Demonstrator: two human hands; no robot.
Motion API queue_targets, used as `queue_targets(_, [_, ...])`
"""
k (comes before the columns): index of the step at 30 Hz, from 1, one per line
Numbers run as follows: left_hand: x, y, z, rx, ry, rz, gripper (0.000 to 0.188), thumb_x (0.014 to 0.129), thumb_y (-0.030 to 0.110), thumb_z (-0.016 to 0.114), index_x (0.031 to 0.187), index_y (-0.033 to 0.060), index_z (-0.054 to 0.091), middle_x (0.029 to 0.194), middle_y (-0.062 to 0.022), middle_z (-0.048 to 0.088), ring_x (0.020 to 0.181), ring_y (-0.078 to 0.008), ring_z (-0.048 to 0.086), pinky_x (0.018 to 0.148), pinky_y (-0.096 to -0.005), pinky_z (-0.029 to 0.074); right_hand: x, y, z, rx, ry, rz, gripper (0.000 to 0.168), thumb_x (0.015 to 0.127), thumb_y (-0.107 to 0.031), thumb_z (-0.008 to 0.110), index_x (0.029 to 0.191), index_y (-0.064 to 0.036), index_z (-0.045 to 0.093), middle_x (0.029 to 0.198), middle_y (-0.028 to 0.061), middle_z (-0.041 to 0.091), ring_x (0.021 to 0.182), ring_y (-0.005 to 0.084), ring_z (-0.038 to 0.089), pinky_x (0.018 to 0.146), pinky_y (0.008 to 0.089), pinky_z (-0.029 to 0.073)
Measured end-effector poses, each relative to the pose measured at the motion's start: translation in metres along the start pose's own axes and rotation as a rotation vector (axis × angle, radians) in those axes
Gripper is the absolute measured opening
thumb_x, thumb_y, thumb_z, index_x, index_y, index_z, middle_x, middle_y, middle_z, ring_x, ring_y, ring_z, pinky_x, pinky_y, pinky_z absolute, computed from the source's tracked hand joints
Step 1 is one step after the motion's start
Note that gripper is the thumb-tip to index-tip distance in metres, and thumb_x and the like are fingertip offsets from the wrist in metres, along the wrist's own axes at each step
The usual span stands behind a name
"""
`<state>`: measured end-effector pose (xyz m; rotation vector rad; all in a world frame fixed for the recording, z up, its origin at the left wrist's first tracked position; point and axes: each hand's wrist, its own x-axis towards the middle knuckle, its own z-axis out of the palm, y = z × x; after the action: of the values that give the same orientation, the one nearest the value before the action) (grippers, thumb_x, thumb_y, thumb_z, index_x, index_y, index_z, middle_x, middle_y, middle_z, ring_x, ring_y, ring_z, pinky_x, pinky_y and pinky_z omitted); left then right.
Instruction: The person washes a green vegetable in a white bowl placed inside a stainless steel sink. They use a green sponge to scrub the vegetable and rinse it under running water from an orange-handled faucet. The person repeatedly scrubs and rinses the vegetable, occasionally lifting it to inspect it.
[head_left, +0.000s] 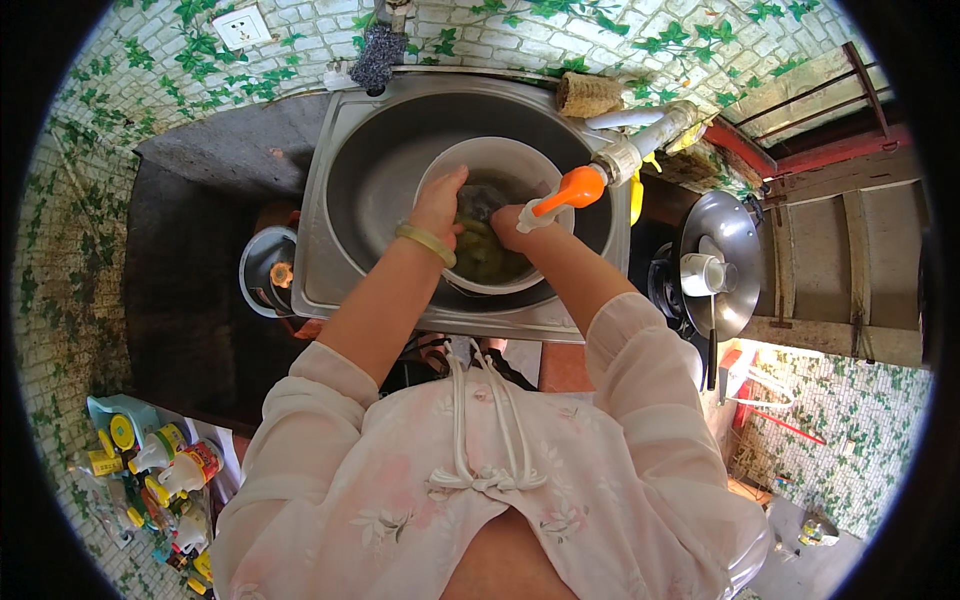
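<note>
A white plastic basin (496, 154) stands in the stainless steel sink (360, 184), with murky water and green vegetables (480, 247) in it. My left hand (444, 202) is inside the basin's left side, its thumb and fingers apart, beside the vegetables; a pale bangle (426, 244) circles that wrist. My right hand (510, 227) reaches into the basin from the right, its fingers hidden in the water and behind the wrist, so its hold cannot be seen. Over the right wrist hangs the tap's orange nozzle (576, 189) with a whitish end piece.
Right of the sink, a wok (731, 300) holding a white container (699, 274) sits by a gas burner. A loofah piece (589, 95) lies at the sink's back rim. A bucket (255, 251) stands left. Condiment bottles (191, 469) crowd the lower left.
</note>
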<state>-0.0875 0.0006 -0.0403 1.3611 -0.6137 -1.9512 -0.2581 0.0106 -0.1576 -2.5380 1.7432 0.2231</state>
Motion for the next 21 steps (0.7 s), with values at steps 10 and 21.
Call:
queue_targets(10, [0.008,-0.009,0.011,-0.062,0.065,-0.061,0.041,0.086,0.043,0.06,0.112,0.0105,0.058,0.118,-0.0079,0.054,0.112,-0.0256,0.047,0.09,-0.0627,0.036,-0.027,0.016,-0.096,2.016,0.291,0.347,0.01,0.078,-0.015,0.063,0.077,-0.006,0.061,0.079,0.0011,0.057,0.08,0.0141,0.056,0.068,0.0264,0.044])
queue_targets(21, [0.024,-0.029,0.024,-0.36,-0.006,0.011,0.026,0.093,0.031,0.053,0.092,0.0062,0.06,0.089,-0.0048,0.057,0.084,-0.0179,0.055,0.076,-0.0336,0.046,-0.042,-0.055,-0.097,1.28,0.532,0.42,0.024,0.086,-0.029,0.061,0.079,-0.007,0.054,0.075,0.0078,0.055,0.076,0.0229,0.055,0.068,0.0327,0.043])
